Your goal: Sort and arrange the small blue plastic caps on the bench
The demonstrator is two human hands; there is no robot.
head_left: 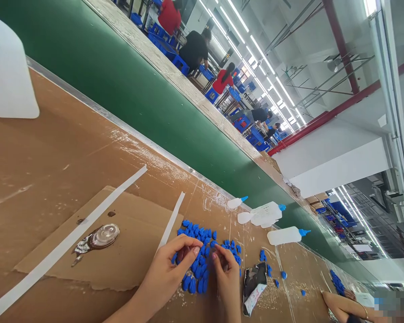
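Note:
A pile of several small blue plastic pieces (198, 251) lies on the brown worktable (47, 170). My left hand (170, 269) rests at the pile's near left side, its thumb and forefinger pinching toward a blue piece. My right hand (227, 273) sits at the pile's right side, fingertips curled down onto the pieces. Whether either hand holds a piece is hidden by the fingers. A cardboard sheet (128, 251) lies under my left hand, with a blob of glue (103, 237) on it.
White strips (87, 220) cross the cardboard. Three white squeeze bottles with blue tips (283, 235) lie beyond the pile beside a green conveyor belt (138, 94). A large white jug (6, 72) stands far left. A crumpled wrapper (254, 287) lies right. Another person's arm (343, 305) rests at right.

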